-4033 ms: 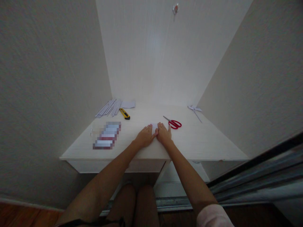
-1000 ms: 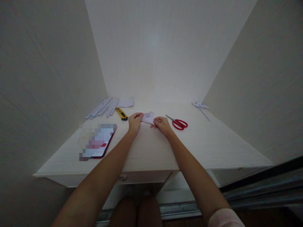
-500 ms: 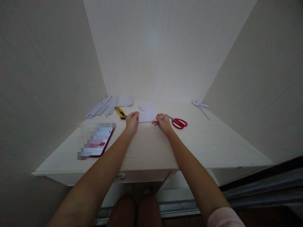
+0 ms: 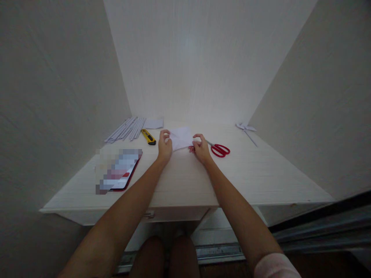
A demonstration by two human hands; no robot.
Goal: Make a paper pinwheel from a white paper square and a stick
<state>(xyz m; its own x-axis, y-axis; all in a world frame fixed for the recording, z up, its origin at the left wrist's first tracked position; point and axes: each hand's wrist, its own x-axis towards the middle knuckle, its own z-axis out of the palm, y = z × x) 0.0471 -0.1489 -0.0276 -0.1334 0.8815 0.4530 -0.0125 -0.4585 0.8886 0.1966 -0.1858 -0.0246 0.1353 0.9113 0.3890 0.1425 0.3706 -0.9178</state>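
A small white sheet of paper [image 4: 181, 138] with faint diagonal creases is held between my hands just above the desk. My left hand [image 4: 165, 146] pinches its left edge, thumb on the near side and fingers curled behind. At the opposite edge, my right hand [image 4: 201, 148] grips the lower right corner, with the index finger arched above it. Right of that hand lies a pair of scissors [image 4: 220, 150] with red handles. Close to the left hand rests a yellow utility knife [image 4: 148, 137].
Rolled white paper sticks [image 4: 127, 129] lie at the back left, beside a stack of paper squares [image 4: 154, 123]. A phone [image 4: 123, 170], partly blurred out, lies front left. A paper pinwheel on a stick [image 4: 245, 128] is at the back right. Walls enclose the desk [image 4: 185, 189] on three sides.
The paper has tilted slightly, its right side rising. My left fingers have shifted up along the left edge, and my right index finger has lifted away from the paper.
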